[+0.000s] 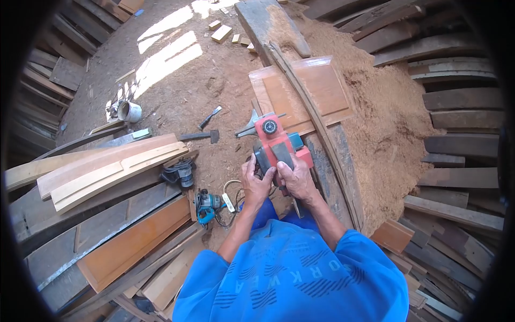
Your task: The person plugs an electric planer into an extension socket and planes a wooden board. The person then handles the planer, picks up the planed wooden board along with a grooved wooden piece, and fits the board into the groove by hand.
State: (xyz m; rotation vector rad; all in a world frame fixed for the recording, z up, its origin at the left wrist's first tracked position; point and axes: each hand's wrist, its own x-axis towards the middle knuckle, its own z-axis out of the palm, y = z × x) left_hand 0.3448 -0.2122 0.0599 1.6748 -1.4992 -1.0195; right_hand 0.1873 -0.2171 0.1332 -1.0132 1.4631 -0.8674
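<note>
A red electric hand planer (266,140) with a black round knob is held up in front of my body. My left hand (256,181) is closed against its dark left side near the rear. Around the rear right side my right hand (298,181) is wrapped, its thumb lying on a flat grey part. The fingers under the tool are hidden. Behind the planer, a brown wooden panel (322,91) lies across a worn bench plank (273,27). Over the panel runs a long narrow wooden strip (314,115).
Sawdust (386,134) is heaped right of the bench. On the ground to the left are a hammer (206,136), a chisel (210,118), a teal router (206,203), another power tool (182,170) and a white bucket (130,111). Stacked boards (118,166) line the left; more planks (464,121) stand right.
</note>
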